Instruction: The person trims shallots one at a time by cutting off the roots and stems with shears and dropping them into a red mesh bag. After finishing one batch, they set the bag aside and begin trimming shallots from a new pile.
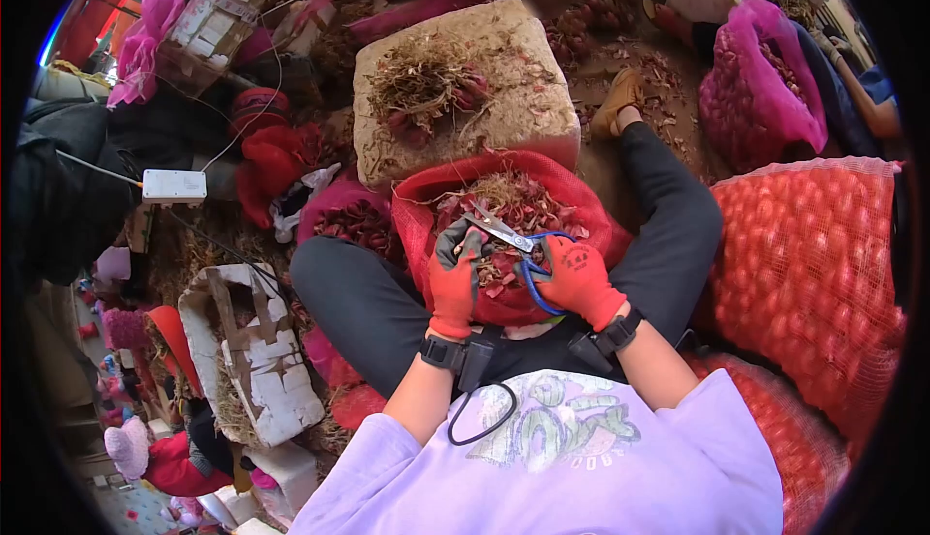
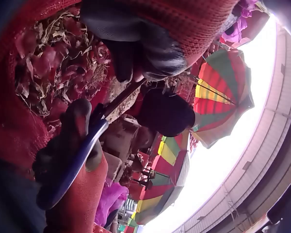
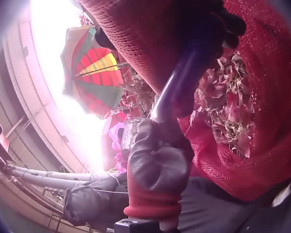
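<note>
Both hands wear red gloves with dark grey palms and meet over a red mesh bag [image 1: 412, 211] between the person's legs. My right hand [image 1: 581, 281] grips scissors [image 1: 502, 232] by their blue handles, the blades angled toward the left hand. In my left hand [image 1: 453, 283] the curled fingers pinch a small red onion [image 2: 137, 70], mostly hidden by the glove, close to the blade tips. Beneath the hands, the bag holds dry red skins and stem trimmings [image 1: 499, 196]. The left wrist view also shows the scissors' blue handle [image 2: 77, 167] in the right hand.
A foam block [image 1: 528, 70] ahead carries a pile of onions with dried stems [image 1: 421, 85]. Full mesh sacks [image 1: 804, 274] stand at the right. At the left are a battered white foam box [image 1: 276, 380] and a small white device [image 1: 174, 184] on a cable.
</note>
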Motion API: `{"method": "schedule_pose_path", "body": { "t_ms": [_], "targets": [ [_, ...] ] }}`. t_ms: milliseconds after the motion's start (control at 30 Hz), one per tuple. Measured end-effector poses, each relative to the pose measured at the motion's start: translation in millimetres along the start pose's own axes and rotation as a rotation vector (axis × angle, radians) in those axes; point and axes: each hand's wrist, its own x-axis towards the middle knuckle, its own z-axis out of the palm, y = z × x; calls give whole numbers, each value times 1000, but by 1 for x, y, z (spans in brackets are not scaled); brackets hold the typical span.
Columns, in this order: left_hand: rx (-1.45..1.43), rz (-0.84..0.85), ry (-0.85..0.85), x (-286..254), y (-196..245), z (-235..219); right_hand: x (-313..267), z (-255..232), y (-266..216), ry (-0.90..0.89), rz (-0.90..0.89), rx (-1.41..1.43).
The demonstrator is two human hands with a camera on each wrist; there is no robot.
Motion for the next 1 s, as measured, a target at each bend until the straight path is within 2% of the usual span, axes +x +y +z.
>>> {"method": "schedule_pose_path", "body": {
  "t_ms": [67, 167, 267, 367, 400, 500, 533, 633, 667, 767, 867, 1000],
  "targets": [
    [-44, -34, -18, 0, 2, 0, 2, -2, 0, -15, 4, 4],
    [-188, -113, -67, 3, 12, 4, 4, -5, 1, -105, -52, 500],
    [-428, -212, -188, 9, 10, -9, 13, -36, -3, -801, 514, 1346],
    [-406, -178, -178, 13, 19, -4, 15, -36, -2, -614, 695, 1394],
    [-361, -142, -158, 12, 21, -3, 15, -14, 22, -615, 529, 1293],
    [-229, -68, -104, 11, 18, -1, 1, 2, 16, 127, -8, 135],
    [-189, -66, -94, 11, 10, -5, 1, -5, 8, -57, 142, 318],
    [-33, 11, -87, 11, -12, -14, 2, -2, -7, -3, 72, 34],
    [24, 51, -92, 12, -18, -15, 2, -4, -14, -40, 94, -2],
    [-335, -34, 5, 10, -6, -3, 0, 6, -3, -36, 71, -25],
    [-167, -16, 124, 14, 1, -2, 0, -7, 10, -114, 109, 14],
    [-159, 75, 45, 14, -1, -7, 3, -17, 4, 84, 71, 168]
  ]
}}
